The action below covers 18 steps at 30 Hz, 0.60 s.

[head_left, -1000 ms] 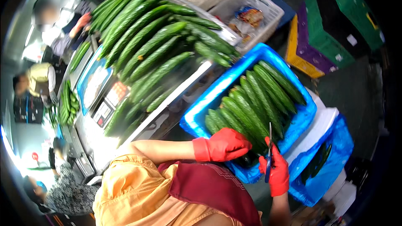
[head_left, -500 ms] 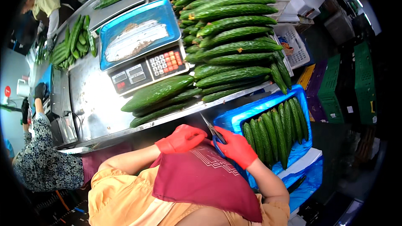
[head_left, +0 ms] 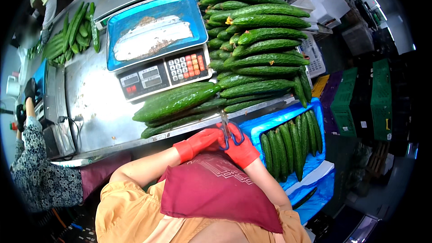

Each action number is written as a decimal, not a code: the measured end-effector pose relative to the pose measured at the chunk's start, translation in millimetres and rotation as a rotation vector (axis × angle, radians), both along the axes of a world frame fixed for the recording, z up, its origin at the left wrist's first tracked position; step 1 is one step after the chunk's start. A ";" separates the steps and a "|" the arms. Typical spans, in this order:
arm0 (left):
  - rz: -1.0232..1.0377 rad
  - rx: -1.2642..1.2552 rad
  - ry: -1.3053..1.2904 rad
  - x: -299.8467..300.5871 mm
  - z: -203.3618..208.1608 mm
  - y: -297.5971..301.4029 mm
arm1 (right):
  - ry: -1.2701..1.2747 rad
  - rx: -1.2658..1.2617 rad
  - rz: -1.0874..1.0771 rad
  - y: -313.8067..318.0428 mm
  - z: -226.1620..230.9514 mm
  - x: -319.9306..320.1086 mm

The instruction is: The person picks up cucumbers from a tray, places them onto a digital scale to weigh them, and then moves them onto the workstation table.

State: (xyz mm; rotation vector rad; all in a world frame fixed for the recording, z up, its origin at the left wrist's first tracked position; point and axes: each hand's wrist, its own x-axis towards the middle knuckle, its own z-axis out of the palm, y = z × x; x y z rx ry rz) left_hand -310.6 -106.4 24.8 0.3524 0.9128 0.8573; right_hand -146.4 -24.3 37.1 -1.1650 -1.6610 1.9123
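Observation:
Scissors (head_left: 236,141) with dark blue handle loops are held in my right hand (head_left: 243,151), which wears a red glove. Their blades point away from me toward the table edge. My left hand (head_left: 200,142), also in a red glove, is closed, its fingertips touching the scissors' handle side and the right glove. Whatever it may pinch is hidden. Just beyond both hands, several long green cucumbers (head_left: 177,102) lie on the metal table (head_left: 90,123). A larger stack of cucumbers (head_left: 270,36) rises behind them to the right.
A digital scale (head_left: 164,74) with a blue tray stands on the table. On my right, a blue-lined crate (head_left: 253,136) holds a row of cucumbers. Green crates (head_left: 344,101) are stacked farther right. A co-worker's patterned sleeve (head_left: 29,144) is at left; another person works at far left.
My hands have come together, the left moving right toward the scissors. The scissors have turned, blades now pointing more straight ahead. The view has shifted slightly.

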 end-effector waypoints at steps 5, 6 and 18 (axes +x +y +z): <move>0.162 -0.185 -0.134 8.3 14.0 2.8 | 0.360 -0.493 -0.029 -6.9 5.4 8.2; 0.179 -0.217 -0.179 10.7 8.2 1.6 | 0.638 -1.101 -0.270 -4.7 -0.5 11.7; 0.342 -0.155 -0.356 32.4 -3.9 -15.6 | 0.429 -0.982 -0.163 19.0 -29.5 -0.2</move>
